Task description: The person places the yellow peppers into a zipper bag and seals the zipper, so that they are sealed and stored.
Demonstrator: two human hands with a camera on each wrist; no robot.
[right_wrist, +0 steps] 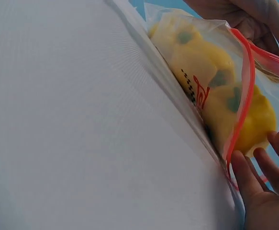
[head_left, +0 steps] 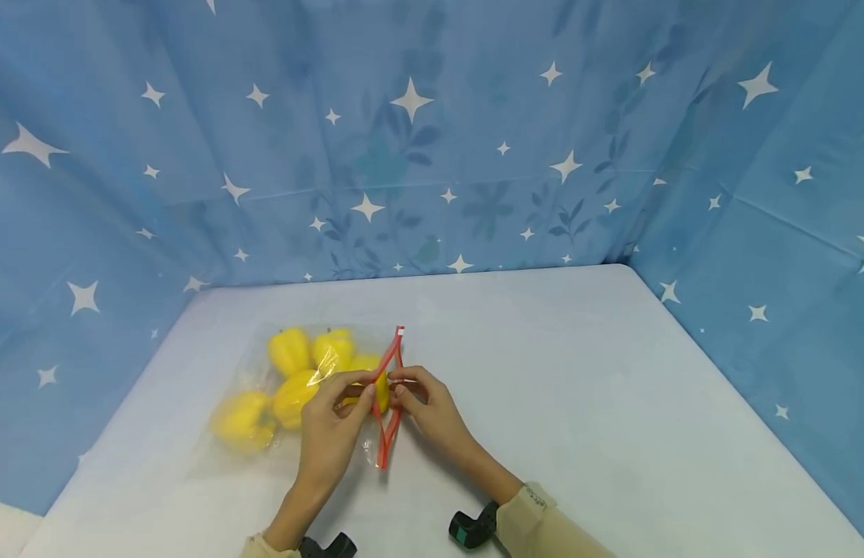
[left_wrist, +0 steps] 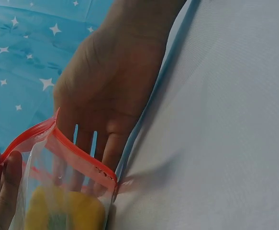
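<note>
A clear zip bag (head_left: 218,453) with a red zip strip (head_left: 384,453) lies on its side, its mouth spread wide and facing right. Inside are several yellow bell peppers (head_left: 290,353), one of them (right_wrist: 254,127) right by the mouth. My left hand (head_left: 328,434) pinches the left side of the red strip between thumb and fingers. At the mouth, my right hand (head_left: 435,411) has its fingers extended at the opposite rim, fingertips (right_wrist: 238,160) close to the nearest pepper. Printed red and black marks show on the film in the right wrist view.
The bag rests on a white table (head_left: 578,403) with a rounded far corner. Blue curtains (head_left: 473,116) with white stars hang along the back and both sides. A dark wrist-worn device (head_left: 472,528) sits by the right sleeve, another (head_left: 334,546) by the left.
</note>
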